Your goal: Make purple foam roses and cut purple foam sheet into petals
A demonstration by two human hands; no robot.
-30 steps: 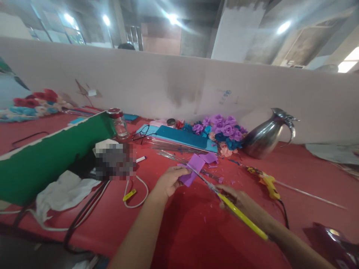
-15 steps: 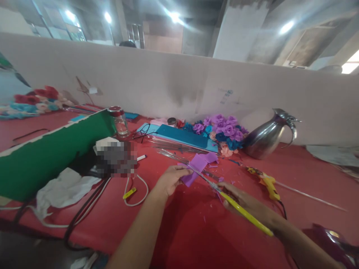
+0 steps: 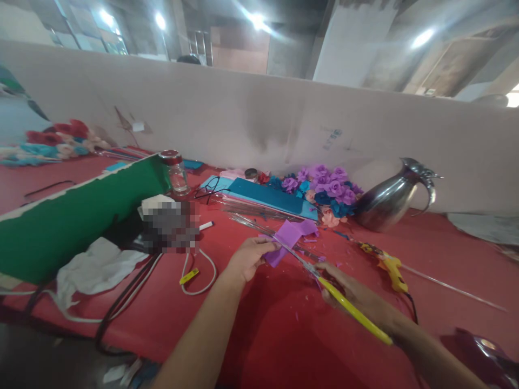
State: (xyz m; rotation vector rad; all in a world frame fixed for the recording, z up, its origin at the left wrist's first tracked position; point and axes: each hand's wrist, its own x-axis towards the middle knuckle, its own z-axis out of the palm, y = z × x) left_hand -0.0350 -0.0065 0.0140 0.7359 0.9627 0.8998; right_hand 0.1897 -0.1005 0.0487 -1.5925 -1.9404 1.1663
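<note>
Purple paper [image 3: 290,231] sat pinched in your left hand [image 3: 250,257], over red surface [image 3: 263,335]. Your right hand [image 3: 349,284] gripped scissors [image 3: 354,310], blades across paper. Scraps [image 3: 310,240] lay beyond; roses [image 3: 334,188] looked finished; this piece seemed only partly cut.

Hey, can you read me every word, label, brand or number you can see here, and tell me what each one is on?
No text can be read.
Blue marks on the wall: look like writing, too blurred to read.
Yellow tag on the white cord: too small to tell whether it bears print.
Scissors and purple paper: no lettering to be made out.
</note>
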